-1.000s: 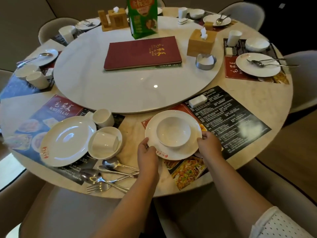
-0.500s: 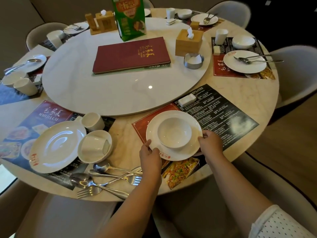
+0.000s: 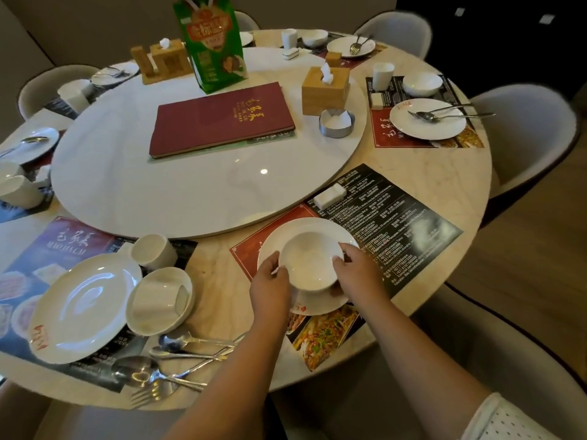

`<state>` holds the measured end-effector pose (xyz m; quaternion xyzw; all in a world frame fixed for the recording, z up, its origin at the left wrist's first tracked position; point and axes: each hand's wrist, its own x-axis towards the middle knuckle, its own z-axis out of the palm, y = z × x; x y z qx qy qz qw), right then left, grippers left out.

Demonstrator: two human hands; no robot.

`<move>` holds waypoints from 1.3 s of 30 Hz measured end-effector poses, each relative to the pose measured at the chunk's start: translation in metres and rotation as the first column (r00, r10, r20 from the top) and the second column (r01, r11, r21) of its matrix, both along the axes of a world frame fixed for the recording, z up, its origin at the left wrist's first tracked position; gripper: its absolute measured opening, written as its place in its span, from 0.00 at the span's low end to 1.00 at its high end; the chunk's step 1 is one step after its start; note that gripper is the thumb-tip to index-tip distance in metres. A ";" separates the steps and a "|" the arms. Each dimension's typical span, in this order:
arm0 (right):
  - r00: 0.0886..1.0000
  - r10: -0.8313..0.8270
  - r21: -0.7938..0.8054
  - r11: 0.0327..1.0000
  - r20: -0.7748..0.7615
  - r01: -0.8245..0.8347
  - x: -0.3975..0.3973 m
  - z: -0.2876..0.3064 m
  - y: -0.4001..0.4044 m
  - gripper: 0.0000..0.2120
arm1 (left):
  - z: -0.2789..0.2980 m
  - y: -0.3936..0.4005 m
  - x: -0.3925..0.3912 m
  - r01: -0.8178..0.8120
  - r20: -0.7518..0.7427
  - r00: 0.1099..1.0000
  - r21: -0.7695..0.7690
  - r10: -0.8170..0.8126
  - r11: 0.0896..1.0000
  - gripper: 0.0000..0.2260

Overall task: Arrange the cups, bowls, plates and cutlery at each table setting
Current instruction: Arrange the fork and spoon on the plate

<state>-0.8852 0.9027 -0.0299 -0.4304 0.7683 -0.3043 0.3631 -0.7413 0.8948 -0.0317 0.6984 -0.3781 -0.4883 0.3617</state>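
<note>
A white bowl (image 3: 309, 260) is held just above a white plate (image 3: 303, 230) on the red and black placemat (image 3: 390, 217) in front of me. My left hand (image 3: 270, 285) grips the bowl's left rim and my right hand (image 3: 357, 269) grips its right rim. To the left, on a blue placemat, lie a large white plate (image 3: 82, 304), a bowl (image 3: 149, 319) with a cup (image 3: 157, 300) lying on its side in it, and an upright cup (image 3: 154, 250). Several spoons and a fork (image 3: 171, 363) lie piled near the table's front edge.
A white turntable (image 3: 197, 185) fills the table's middle, carrying a maroon menu (image 3: 222, 117), a green carton (image 3: 212, 42), a wooden tissue box (image 3: 325, 90) and a metal dish (image 3: 336, 122). Other settings ring the table (image 3: 451, 173). A small white block (image 3: 328, 196) lies on my placemat. Chairs surround the table.
Both hands left the plate's edges and took hold of the bowl, which now sits higher and nearer me over the plate. The view shifted slightly.
</note>
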 end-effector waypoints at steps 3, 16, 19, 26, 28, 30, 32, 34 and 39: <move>0.997 -0.072 -0.010 0.997 0.002 0.072 -0.002 0.001 -0.002 0.19 | 0.001 -0.006 -0.006 -0.002 0.005 1.000 -0.023 0.002 1.000 0.17; 0.914 -0.400 -0.089 0.910 0.061 0.404 -0.088 0.010 -0.051 0.18 | 0.005 -0.096 -0.090 0.424 0.053 0.906 -0.164 -0.421 0.891 0.14; 0.905 -0.422 -0.068 0.903 0.047 0.424 -0.098 0.001 -0.055 0.18 | -0.002 -0.101 -0.101 0.474 0.129 0.880 -0.159 -0.457 0.866 0.16; 0.897 -0.441 -0.020 0.897 0.037 0.442 -0.102 -0.009 -0.054 0.17 | -0.011 -0.104 -0.108 0.484 0.216 0.863 -0.090 -0.457 0.871 0.17; 0.899 -0.437 -0.021 0.899 0.032 0.438 -0.102 -0.010 -0.054 0.17 | -0.011 -0.103 -0.109 0.487 0.242 0.855 -0.071 -0.458 0.871 0.17; 0.904 -0.426 -0.022 0.904 0.027 0.427 -0.103 -0.011 -0.053 0.17 | -0.009 -0.102 -0.110 0.502 0.272 0.842 -0.075 -0.466 0.862 0.17; 0.910 -0.413 -0.018 0.910 0.032 0.413 -0.104 -0.011 -0.051 0.18 | -0.008 -0.101 -0.110 0.511 0.277 0.836 -0.082 -0.473 0.856 0.17; 0.916 -0.399 -0.012 0.917 0.046 0.400 -0.104 -0.009 -0.049 0.19 | -0.006 -0.099 -0.109 0.509 0.258 0.841 -0.078 -0.476 0.857 0.17; 0.913 -0.392 -0.098 0.919 -0.114 0.383 -0.089 -0.002 -0.034 0.24 | 0.008 -0.082 -0.093 0.445 0.156 0.890 -0.093 -0.429 0.891 0.17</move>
